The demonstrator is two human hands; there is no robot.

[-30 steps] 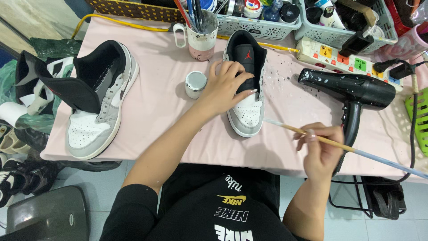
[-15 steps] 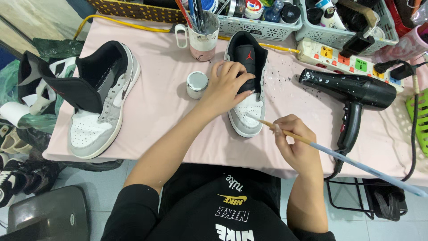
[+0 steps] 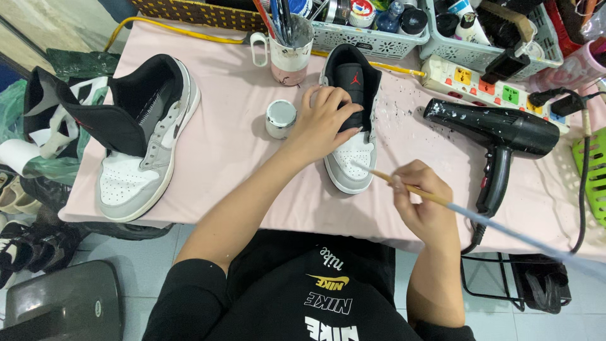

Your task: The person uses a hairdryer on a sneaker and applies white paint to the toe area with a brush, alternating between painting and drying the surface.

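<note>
A white, grey and black sneaker (image 3: 351,158) lies on the pink-covered table (image 3: 233,151), toe toward me. My left hand (image 3: 325,120) rests over its side and tongue, pressing it down. My right hand (image 3: 420,199) holds a long thin paintbrush (image 3: 480,218); the bristle tip touches the white toe box. A small silver-lidded jar (image 3: 280,118) stands just left of my left hand. The matching sneaker (image 3: 148,142) lies at the table's left with its tongue pulled open.
A black hair dryer (image 3: 502,136) lies to the right, its cord running off the edge. A mug of brushes (image 3: 289,53), a power strip (image 3: 486,82) and baskets of bottles (image 3: 379,25) line the back. More shoes sit on the floor at left.
My right hand has moved left and up from beside the hair dryer, bringing the brush tip onto the sneaker's toe. My left hand stays on the shoe.
</note>
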